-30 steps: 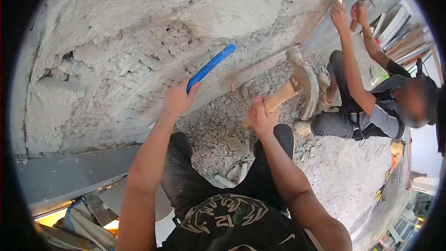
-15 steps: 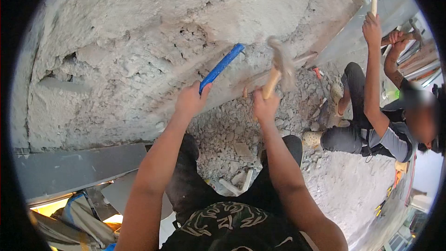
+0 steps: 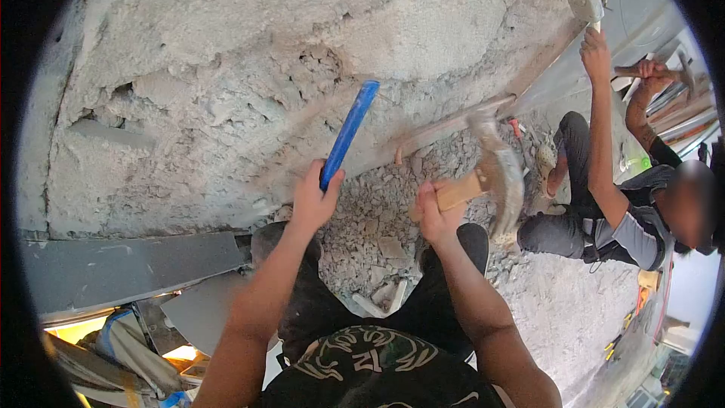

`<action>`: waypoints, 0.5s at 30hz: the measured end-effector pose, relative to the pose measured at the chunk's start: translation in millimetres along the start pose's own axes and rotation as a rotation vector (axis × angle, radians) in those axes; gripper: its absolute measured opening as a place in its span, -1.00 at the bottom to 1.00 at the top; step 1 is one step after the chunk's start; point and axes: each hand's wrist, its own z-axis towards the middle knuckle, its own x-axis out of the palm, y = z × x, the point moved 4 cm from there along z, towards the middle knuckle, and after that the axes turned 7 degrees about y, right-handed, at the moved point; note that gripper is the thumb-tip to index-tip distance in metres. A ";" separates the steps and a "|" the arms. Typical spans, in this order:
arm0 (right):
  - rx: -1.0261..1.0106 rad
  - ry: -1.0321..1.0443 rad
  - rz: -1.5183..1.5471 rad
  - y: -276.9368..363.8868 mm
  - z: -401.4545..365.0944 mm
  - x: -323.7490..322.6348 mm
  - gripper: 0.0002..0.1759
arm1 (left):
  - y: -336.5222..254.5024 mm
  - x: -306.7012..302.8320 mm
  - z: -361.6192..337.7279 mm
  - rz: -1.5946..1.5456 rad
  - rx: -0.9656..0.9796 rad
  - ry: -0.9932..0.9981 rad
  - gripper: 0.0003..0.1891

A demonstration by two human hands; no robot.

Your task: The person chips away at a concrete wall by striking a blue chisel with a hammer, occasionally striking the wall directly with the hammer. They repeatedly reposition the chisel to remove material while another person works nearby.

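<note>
Two tools are in use, one per hand. The person's left hand (image 3: 313, 200) is closed around the lower end of a blue chisel (image 3: 347, 136). The chisel slants up to the rough concrete wall (image 3: 189, 68) just below a pitted hollow, and its tip seems to touch the surface, though the curved view makes that hard to confirm. The right hand (image 3: 436, 215) is clamped on the wooden handle of a hammer (image 3: 491, 181). Its blurred steel head hangs to the right of the chisel, well apart from it.

One heap of rubble (image 3: 374, 238) lies at the wall's foot between the person's two dark-trousered legs. A grey panel (image 3: 128, 268) lies to the left. One co-worker (image 3: 619, 215) crouches at the right with both hands raised. Their nearer hand (image 3: 596, 49) is up at the wall, and the other (image 3: 642, 69) grips a blurred tool.
</note>
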 end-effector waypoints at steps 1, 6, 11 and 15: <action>-0.011 -0.002 0.001 -1.5 -7.2 -1.6 -0.84 | -8.4 -3.2 -9.4 0.001 0.008 -0.008 -0.62; 0.113 0.075 0.186 24.2 -9.2 9.1 -0.69 | -38.1 -40.1 -9.5 -0.172 0.002 -0.182 -0.55; -0.096 0.116 0.421 58.4 7.5 29.1 -0.33 | -72.1 -74.8 36.7 -0.046 0.167 -0.243 -0.56; -0.466 0.063 0.583 79.3 27.6 48.1 -0.20 | -60.6 -63.3 62.3 0.175 0.070 -0.118 -0.60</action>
